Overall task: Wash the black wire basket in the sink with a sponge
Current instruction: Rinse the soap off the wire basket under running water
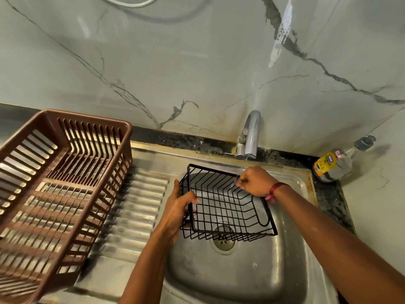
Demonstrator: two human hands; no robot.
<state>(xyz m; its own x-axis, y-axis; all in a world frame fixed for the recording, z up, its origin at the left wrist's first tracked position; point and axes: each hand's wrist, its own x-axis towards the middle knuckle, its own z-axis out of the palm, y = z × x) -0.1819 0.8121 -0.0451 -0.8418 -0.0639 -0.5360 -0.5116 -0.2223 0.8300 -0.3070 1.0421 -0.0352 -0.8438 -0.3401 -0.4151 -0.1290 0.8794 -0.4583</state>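
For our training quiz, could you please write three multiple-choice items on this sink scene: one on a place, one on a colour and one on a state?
1. Where does the brown dish rack stand?
A. Inside the sink bowl
B. On the drainboard, left of the sink bowl
C. On the counter to the right

2. What colour is the band on the right wrist?
A. Red
B. Blue
C. Green

3. How is the black wire basket held?
A. It lies untouched on the sink floor
B. One hand alone holds it
C. Both hands grip it above the drain

Answers:
1. B, as the rack sits on the ridged steel to the left.
2. A, as the band shows red against the wrist.
3. C, as the left hand grips its left side and the right hand pinches its far rim.
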